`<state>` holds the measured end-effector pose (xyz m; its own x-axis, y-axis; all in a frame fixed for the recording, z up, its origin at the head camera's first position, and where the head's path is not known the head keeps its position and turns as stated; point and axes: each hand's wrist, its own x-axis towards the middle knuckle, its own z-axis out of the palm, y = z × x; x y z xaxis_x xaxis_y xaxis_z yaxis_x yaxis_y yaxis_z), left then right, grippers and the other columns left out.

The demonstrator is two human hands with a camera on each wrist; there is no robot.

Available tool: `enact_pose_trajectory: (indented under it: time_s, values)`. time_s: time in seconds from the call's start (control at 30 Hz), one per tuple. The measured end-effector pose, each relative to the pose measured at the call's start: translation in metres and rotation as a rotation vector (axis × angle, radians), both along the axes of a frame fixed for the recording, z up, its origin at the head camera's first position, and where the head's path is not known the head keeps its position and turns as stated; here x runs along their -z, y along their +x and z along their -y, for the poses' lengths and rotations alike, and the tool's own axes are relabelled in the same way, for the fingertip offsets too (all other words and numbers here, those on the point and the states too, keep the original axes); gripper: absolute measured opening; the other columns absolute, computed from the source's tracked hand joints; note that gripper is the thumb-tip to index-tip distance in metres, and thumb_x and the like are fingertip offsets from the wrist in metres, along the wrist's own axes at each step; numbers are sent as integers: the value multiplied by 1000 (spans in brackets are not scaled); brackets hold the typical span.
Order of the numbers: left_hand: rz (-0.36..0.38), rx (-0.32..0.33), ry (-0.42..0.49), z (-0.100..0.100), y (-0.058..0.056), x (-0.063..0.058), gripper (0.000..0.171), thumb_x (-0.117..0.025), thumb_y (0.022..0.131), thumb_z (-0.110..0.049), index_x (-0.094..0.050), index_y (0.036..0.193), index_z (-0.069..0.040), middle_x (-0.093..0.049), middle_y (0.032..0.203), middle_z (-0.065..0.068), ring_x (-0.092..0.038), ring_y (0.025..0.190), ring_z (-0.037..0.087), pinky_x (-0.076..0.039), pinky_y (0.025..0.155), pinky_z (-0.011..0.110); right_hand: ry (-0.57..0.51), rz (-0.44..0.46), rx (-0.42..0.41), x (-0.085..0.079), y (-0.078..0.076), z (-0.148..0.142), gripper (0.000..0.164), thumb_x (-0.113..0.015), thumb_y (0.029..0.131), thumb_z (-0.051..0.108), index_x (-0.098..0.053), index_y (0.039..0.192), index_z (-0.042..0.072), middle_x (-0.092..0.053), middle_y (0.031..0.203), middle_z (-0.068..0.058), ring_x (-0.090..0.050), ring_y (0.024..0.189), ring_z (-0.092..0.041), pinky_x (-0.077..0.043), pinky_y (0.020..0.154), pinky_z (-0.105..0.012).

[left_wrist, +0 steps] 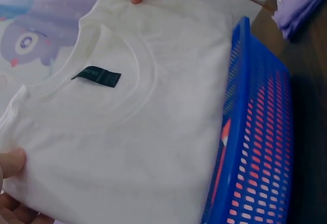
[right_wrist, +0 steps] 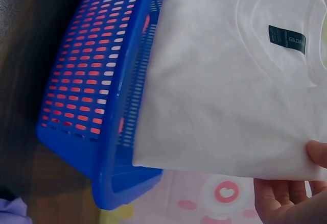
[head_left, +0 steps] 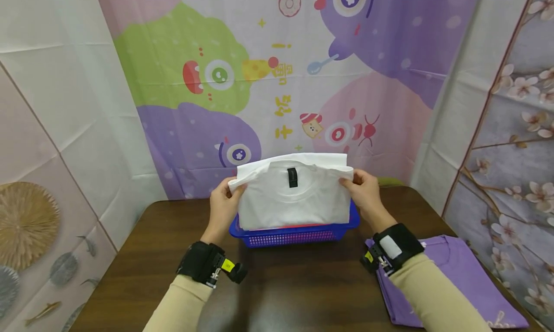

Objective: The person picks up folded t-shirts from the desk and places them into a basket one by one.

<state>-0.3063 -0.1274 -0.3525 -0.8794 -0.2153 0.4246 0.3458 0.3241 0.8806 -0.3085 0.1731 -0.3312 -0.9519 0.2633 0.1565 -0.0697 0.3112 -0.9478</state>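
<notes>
A folded white T-shirt (head_left: pixel 294 202) with a black neck label (head_left: pixel 292 177) is held up by its two top corners, collar uppermost. My left hand (head_left: pixel 224 204) pinches the left corner, thumb in front and fingers behind. The right corner is gripped the same way by my right hand (head_left: pixel 365 195). Under and around the shirt's lower edge is a blue perforated plastic basket (left_wrist: pixel 263 147). Something red shows through the holes of its side. In the right wrist view the shirt's bottom fold (right_wrist: pixel 153 106) overlaps the basket's opening.
A folded purple garment (head_left: pixel 454 284) lies on the right of the brown wooden table (head_left: pixel 298 293), partly behind my right forearm. A curtain with cartoon figures (head_left: pixel 285 91) hangs just past the table's far edge. Patterned panels (head_left: pixel 515 178) stand on both sides.
</notes>
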Motion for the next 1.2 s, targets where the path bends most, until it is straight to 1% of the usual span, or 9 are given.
enact_pose_trajectory:
  time_s: [0.07,0.27,0.47,0.63,0.8,0.87,0.93,1.03,1.2]
  values:
    - [9,-4,-14,1,-4,3,24,-65,91,-10,-66,109,4,-68,101,26,-51,71,-1,-42,62,12,-3,-9,15,3,-4,2,34,-62,92,10,-58,121,-7,-60,124,-29,-59,102,-25,-51,95,-40]
    - [33,-12,-33,1,-8,9,23,-66,90,-10,-66,108,4,-68,98,25,-51,70,2,-42,61,14,25,-43,60,16,-15,5,29,-64,90,7,-61,114,-8,-63,115,-29,-59,93,-19,-50,84,-29]
    - [46,-16,-42,2,-11,20,20,-66,89,-7,-66,105,4,-68,96,24,-50,68,0,-41,60,14,56,-20,62,28,-20,5,30,-64,90,7,-60,115,-9,-63,116,-30,-59,99,-30,-51,90,-40]
    - [42,-22,-57,1,-13,30,19,-67,88,-6,-66,103,5,-67,93,23,-49,68,2,-40,59,14,72,2,52,38,-21,3,30,-63,90,8,-61,115,-9,-62,116,-31,-58,99,-31,-50,87,-39]
    - [55,-24,-110,0,-13,40,20,-67,87,-6,-67,104,5,-67,90,21,-47,68,6,-39,58,16,69,39,47,49,-20,1,34,-62,90,8,-59,118,-10,-61,121,-32,-59,105,-37,-49,95,-46]
    - [63,-27,-121,0,-12,43,20,-67,87,-6,-67,104,5,-67,89,21,-47,67,8,-38,57,17,82,45,52,54,-20,0,33,-63,90,8,-60,117,-10,-62,120,-32,-59,104,-37,-51,92,-43]
    - [67,-24,-119,-1,-11,46,20,-67,87,-5,-67,104,6,-67,89,21,-48,68,9,-38,58,17,95,36,62,59,-20,0,31,-64,88,8,-61,114,-10,-63,117,-32,-60,99,-35,-52,82,-34]
    - [74,-18,-109,-1,-10,50,20,-67,87,-4,-67,104,6,-68,92,23,-50,69,10,-39,59,17,100,25,70,64,-18,0,29,-65,87,6,-63,110,-11,-66,112,-31,-61,95,-32,-46,71,-21]
    - [90,-18,-116,-1,-10,57,19,-66,87,-4,-67,104,5,-69,95,22,-51,71,11,-40,60,16,97,45,70,69,-15,0,29,-64,87,6,-63,110,-11,-65,114,-30,-61,97,-34,-43,68,-18]
